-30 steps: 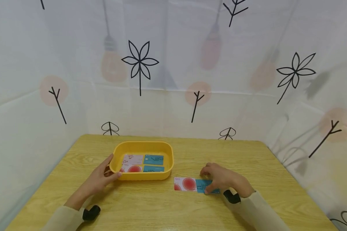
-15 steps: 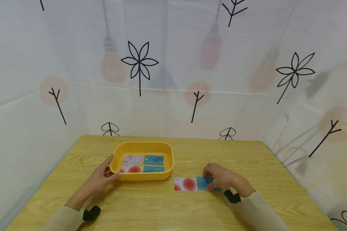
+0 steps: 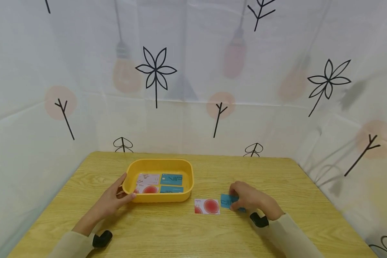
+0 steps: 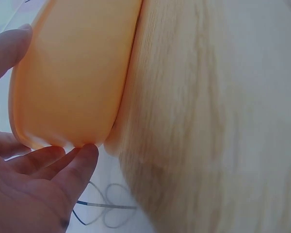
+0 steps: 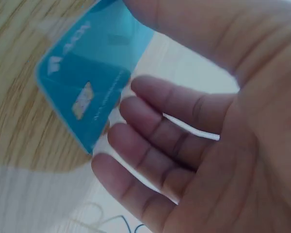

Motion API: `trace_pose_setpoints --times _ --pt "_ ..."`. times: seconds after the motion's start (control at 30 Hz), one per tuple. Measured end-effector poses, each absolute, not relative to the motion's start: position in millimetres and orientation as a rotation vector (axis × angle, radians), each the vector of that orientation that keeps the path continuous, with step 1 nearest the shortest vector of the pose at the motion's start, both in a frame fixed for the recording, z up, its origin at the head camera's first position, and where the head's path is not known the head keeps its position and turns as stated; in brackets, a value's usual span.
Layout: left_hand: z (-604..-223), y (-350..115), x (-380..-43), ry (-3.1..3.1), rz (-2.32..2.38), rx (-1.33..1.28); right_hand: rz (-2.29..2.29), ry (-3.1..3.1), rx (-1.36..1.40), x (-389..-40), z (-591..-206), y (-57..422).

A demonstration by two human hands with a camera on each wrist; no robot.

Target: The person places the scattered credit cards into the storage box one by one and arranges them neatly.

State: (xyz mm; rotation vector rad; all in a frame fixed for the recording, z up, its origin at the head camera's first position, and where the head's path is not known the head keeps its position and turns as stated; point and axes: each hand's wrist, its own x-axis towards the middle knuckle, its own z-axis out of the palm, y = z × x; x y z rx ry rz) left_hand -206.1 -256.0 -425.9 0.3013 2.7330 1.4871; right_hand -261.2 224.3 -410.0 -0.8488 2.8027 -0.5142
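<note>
At the left end of a yellow plastic tray [image 3: 162,197], my left hand [image 3: 109,200] grips the wall, thumb at the front rim and fingertips against the side. The left wrist view shows the tray's outer wall [image 4: 77,82] between thumb and fingers. Right of the tray, my right hand [image 3: 249,197] pinches a blue VIP card [image 3: 226,201] by its edges, and the hand covers part of it. In the right wrist view, the blue card [image 5: 87,73] stands tilted between thumb and fingertips, showing a small patterned patch. Just left of it, a white card with red circles [image 3: 207,206] lies flat.
Inside the tray lie two blue cards [image 3: 171,179], a pink patterned card [image 3: 148,178] and a red-circle card [image 3: 147,189]. The wood-grain table [image 3: 180,233] meets a white printed curtain [image 3: 187,122] behind and at both sides.
The blue card's left end has risen and come away from the red-circle card, with my right hand's thumb and fingers drawing together on it. My left hand and the tray stay in place.
</note>
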Motion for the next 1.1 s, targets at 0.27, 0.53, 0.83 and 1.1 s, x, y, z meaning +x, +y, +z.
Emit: trace_pose_setpoints --times 0.27,0.53,0.83,1.1 --pt "-430.4 -257.0 -208.7 2.728 1.485 0.291 -0.462 2.892 -0.758 -263.9 -415.1 227.2" --pt "-427.3 -256.6 -207.1 2.719 1.504 0.3 -0.542 2.847 -0.764 -265.4 -412.2 229.5" --pt "-425.8 -256.5 -206.2 2.718 1.515 0.336 -0.57 2.843 -0.784 -266.6 -413.3 228.6" --pt "-427.0 -256.4 -206.2 2.729 1.496 0.328 -0.641 2.838 -0.718 -268.5 -415.5 228.5"
